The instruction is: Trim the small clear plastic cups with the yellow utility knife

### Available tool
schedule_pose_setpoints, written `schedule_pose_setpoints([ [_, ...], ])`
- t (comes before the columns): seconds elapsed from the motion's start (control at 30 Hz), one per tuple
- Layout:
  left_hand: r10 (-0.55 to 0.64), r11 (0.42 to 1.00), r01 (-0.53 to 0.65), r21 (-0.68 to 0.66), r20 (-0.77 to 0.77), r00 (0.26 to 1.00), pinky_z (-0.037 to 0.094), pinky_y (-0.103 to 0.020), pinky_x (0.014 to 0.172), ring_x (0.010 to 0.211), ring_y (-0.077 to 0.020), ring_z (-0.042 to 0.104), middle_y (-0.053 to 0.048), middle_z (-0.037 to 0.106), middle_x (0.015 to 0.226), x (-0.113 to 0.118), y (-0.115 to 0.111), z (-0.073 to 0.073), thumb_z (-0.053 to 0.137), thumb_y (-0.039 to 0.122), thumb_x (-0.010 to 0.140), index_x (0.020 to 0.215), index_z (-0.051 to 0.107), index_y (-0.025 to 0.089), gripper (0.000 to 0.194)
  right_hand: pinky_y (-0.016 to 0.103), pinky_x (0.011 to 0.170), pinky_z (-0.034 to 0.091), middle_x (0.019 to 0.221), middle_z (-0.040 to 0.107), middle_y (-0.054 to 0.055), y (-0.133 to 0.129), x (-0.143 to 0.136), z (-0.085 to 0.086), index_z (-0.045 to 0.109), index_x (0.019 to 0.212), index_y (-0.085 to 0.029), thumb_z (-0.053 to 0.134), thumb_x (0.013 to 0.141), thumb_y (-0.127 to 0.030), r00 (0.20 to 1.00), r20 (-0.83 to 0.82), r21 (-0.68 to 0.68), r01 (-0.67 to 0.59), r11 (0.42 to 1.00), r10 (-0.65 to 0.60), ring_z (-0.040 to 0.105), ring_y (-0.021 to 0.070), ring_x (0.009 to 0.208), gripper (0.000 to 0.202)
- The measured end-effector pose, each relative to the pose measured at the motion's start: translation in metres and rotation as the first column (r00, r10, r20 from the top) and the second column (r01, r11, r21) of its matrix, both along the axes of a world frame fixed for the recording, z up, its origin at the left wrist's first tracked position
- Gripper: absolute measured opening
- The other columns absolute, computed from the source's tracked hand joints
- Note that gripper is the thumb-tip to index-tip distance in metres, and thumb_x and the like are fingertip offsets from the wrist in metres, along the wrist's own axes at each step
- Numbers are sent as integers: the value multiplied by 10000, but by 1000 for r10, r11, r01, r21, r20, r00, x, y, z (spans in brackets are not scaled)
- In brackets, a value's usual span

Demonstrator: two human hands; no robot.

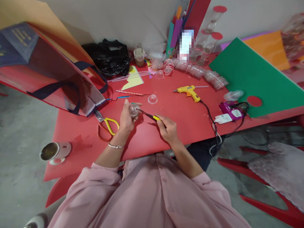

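My left hand [127,118] is closed around a small clear plastic cup [134,110] above the red table. In my right hand [168,129] is a slim pointed tool [148,114] with a black and yellow handle; its tip meets the cup. Whether the tip pierces the plastic cannot be made out. Just beyond my hands lies another clear plastic piece [152,99], round and shallow. Scissors [107,126] with one yellow and one red-orange handle rest beside my left forearm. A yellow glue gun [190,91] with a stick in it lies farther off to the right.
Nested clear cups [193,70] run along the back of the red table [142,139]. A large bag [54,69] and a black plastic bag [106,58] stand left. A mug [55,151] sits near the left edge. Right are a green board [256,76] and a purple box [231,110] with cords.
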State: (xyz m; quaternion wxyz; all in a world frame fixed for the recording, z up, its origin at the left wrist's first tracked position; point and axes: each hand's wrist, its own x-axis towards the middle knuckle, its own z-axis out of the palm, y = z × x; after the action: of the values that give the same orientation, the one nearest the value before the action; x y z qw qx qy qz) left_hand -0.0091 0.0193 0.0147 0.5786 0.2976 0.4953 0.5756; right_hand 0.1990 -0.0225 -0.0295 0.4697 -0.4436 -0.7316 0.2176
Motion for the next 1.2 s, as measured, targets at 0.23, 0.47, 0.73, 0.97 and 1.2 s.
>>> schedule_pose_setpoints([
  [0.23, 10, 999, -9, -46, 16, 1000, 189, -234, 349, 365, -79, 409, -45, 626, 594, 0, 0, 4, 452, 799, 892, 868, 741, 158, 704, 343, 961, 594, 1179, 780, 40, 0, 2, 1, 702, 1271, -270, 496, 1056, -320, 1000, -17, 23, 19, 1000, -19, 746, 179, 1079, 301],
  [0.47, 32, 999, -31, -12, 48, 998, 184, -224, 342, 369, -71, 411, -38, 625, 606, 1, -1, 3, 490, 793, 887, 884, 739, 152, 687, 367, 990, 583, 1197, 775, 49, 1, 0, 1, 706, 1264, -266, 498, 1058, -326, 994, -10, 30, 112, 993, -112, 734, 187, 1110, 299],
  [0.73, 30, 998, -34, 49, 71, 997, 235, -200, 350, 421, -72, 422, -36, 648, 695, 2, -1, 1, 542, 775, 866, 995, 735, 157, 660, 362, 919, 581, 1148, 781, 52, -1, 0, 2, 702, 1261, -256, 550, 1027, -283, 999, 37, 97, 13, 995, -17, 733, 197, 1017, 280],
  [0.97, 43, 999, -45, 21, 120, 992, 267, -195, 349, 418, -65, 462, -29, 669, 705, 3, 0, 3, 574, 748, 870, 986, 720, 162, 615, 372, 912, 568, 1133, 775, 65, 0, -1, 1, 678, 1291, -246, 594, 1008, -285, 997, 81, 145, 6, 989, -17, 711, 205, 993, 298],
  [1.2, 57, 997, -63, 39, 137, 989, 318, -197, 375, 452, -77, 511, -40, 684, 738, 3, 0, 1, 598, 710, 873, 980, 728, 163, 572, 368, 911, 569, 1131, 775, 74, 0, -2, 2, 679, 1290, -233, 624, 992, -297, 994, 104, 176, 17, 984, -36, 704, 202, 988, 310],
])
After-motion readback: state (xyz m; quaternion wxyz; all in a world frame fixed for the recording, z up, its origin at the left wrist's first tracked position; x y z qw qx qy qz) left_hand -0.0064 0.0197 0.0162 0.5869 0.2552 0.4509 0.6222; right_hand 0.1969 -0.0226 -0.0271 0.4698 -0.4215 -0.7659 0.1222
